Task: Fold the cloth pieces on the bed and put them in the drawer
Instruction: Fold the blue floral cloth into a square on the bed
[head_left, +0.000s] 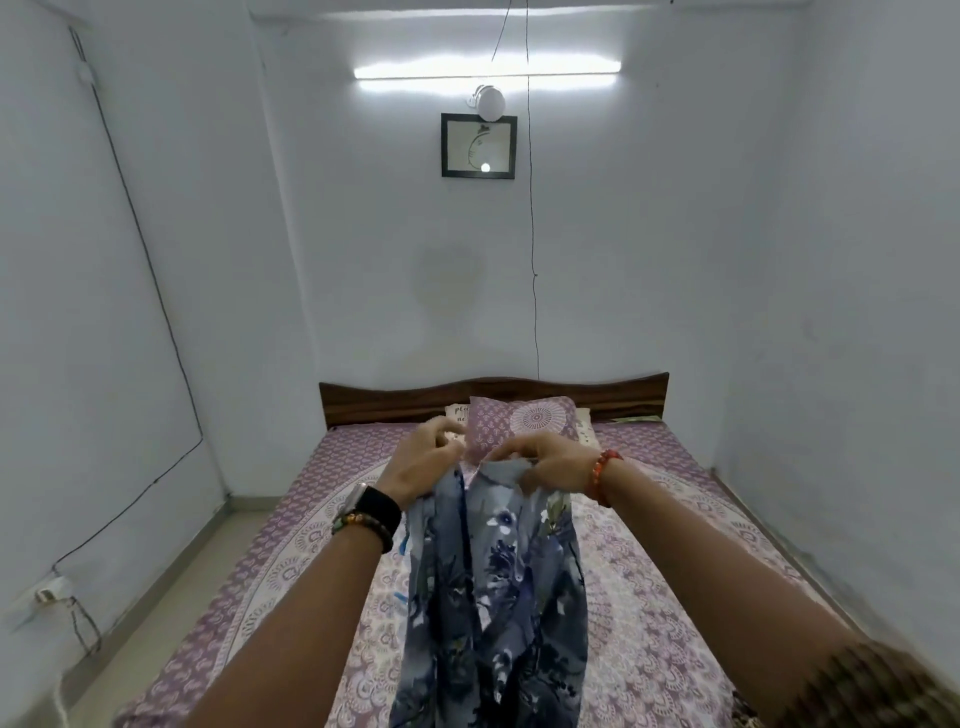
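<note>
A blue-grey floral cloth (493, 597) hangs in front of me over the bed (675, 597), which is covered by a purple patterned sheet. My left hand (421, 462) pinches the cloth's top edge on the left side. My right hand (545, 462) grips the top edge on the right, close beside the left hand. The cloth drops down from both hands and its lower end runs out of view at the bottom. No drawer is in view.
A purple patterned pillow (524, 423) lies against the dark wooden headboard (493, 395). A framed picture (478, 146) hangs on the far wall under a tube light. Bare floor (171, 582) runs along the bed's left side, with a wall socket (49, 592) and cables.
</note>
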